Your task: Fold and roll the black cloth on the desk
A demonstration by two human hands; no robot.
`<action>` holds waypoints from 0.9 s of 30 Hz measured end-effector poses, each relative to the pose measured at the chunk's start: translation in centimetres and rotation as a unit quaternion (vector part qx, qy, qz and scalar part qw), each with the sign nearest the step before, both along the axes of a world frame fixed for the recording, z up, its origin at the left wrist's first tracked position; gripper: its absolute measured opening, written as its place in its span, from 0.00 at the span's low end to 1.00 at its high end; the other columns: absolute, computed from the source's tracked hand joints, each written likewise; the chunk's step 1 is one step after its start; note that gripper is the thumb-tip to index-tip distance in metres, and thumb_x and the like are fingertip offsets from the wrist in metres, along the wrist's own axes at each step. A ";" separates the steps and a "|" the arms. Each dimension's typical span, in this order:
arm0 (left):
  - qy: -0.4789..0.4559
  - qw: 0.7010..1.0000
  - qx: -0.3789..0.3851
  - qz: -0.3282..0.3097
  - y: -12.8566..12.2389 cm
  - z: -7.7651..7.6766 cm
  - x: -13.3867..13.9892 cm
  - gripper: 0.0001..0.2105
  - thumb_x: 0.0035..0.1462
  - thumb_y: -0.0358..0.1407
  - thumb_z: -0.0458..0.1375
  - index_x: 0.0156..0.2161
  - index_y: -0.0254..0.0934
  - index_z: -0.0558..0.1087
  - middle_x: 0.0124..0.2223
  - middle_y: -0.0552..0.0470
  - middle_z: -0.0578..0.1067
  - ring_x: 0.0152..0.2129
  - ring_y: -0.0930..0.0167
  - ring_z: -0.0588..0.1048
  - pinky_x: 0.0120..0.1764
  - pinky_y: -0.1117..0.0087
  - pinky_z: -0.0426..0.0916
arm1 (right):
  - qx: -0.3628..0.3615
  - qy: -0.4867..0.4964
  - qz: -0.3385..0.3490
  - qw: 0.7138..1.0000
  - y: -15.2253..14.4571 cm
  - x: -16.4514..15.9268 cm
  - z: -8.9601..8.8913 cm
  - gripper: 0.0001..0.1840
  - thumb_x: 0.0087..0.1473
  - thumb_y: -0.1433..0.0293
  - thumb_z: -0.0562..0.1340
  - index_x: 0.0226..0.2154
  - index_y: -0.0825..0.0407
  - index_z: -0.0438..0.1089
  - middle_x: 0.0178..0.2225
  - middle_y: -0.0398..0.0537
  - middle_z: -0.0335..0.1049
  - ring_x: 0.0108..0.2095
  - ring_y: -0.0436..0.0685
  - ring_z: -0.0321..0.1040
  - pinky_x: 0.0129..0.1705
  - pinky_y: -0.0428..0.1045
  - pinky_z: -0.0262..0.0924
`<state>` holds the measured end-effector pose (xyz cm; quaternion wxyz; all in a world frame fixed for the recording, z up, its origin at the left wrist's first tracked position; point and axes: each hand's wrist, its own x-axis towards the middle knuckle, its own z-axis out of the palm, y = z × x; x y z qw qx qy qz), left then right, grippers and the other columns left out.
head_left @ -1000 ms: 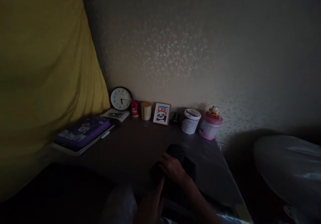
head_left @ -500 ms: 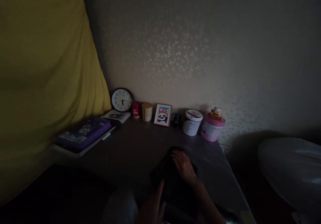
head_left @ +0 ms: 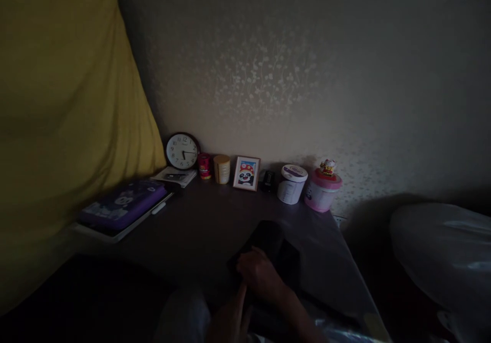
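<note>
A black piece of cloth (head_left: pixel 270 235) lies on the table in front of me, its outline partly lost in the dark. My right hand (head_left: pixel 259 274) is over its near left part, fingers curled down and closed on the cloth; the fingertips are mostly hidden. Just below, my left hand (head_left: pixel 232 312) touches the near left side of the cloth, with the index finger stretched out and the thumb apart. The tip of that index finger meets the underside of my right hand.
Along the wall on the table (head_left: pixel 192 220) stand a clock (head_left: pixel 182 151), red can (head_left: pixel 204 166), yellow canister (head_left: pixel 221 169), panda picture frame (head_left: pixel 246 173), white tub (head_left: pixel 292 185) and pink-lidded tub (head_left: pixel 322 192) topped by a figurine (head_left: pixel 328 167). A purple case (head_left: pixel 125 205) lies left, beside a yellow curtain (head_left: pixel 69 102).
My right hand has moved left and nearer from lying flat on the cloth, and its fingers have curled. The cloth's shape has shifted, with a fold showing at its right. My left hand has barely moved.
</note>
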<state>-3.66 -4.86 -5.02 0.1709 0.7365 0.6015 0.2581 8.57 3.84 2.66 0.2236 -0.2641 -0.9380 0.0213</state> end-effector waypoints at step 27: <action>0.020 0.999 0.009 0.024 -0.9 3.4 0.6 0.24 0.58 0.34 0.41 0.60 0.36 0.47 0.60 0.50 0.57 0.54 0.75 0.60 0.52 0.74 0.59 | -0.053 0.148 -0.378 0.912 2.5 14.7 -4.4 0.16 0.55 0.67 0.49 0.40 0.48 0.69 0.37 0.48 0.74 0.37 0.57 0.71 0.35 0.49 0.64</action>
